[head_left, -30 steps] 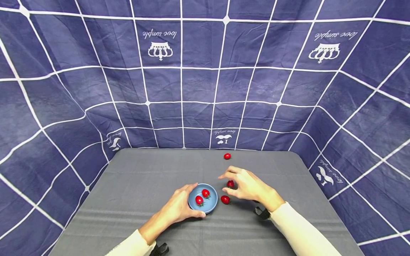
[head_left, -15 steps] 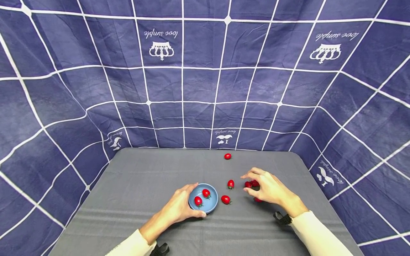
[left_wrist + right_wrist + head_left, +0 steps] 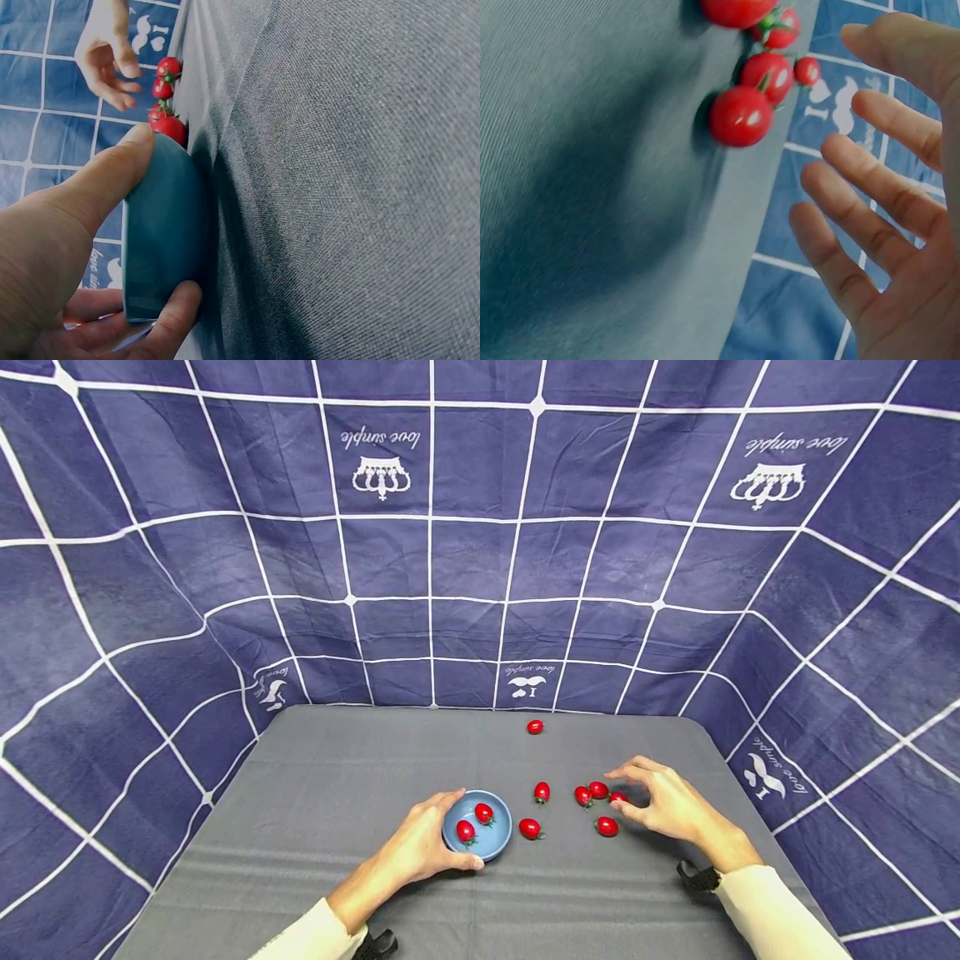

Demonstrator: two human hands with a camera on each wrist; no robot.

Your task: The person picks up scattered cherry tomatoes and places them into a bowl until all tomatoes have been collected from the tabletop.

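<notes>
2 red tomatoes in blue bowl

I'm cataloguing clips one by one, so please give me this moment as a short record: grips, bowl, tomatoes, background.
left grip: holds blue bowl
right grip: holds nothing, beside rightmost tomato
bowl contents: two tomatoes
outside bowl: seven tomatoes visible
surface: gray cloth
backdrop: blue cloth, white grid

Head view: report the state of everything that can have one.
Blue bowl: upright, partly filled.
Two tomatoes: inside the bowl.
Seven other tomatoes: lying outside it.
Left hand: gripping the bowl.
Right hand: fingers apart, holding nothing.
Gray cloth: spread, creased.
Blue backdrop: hung, creased.
</notes>
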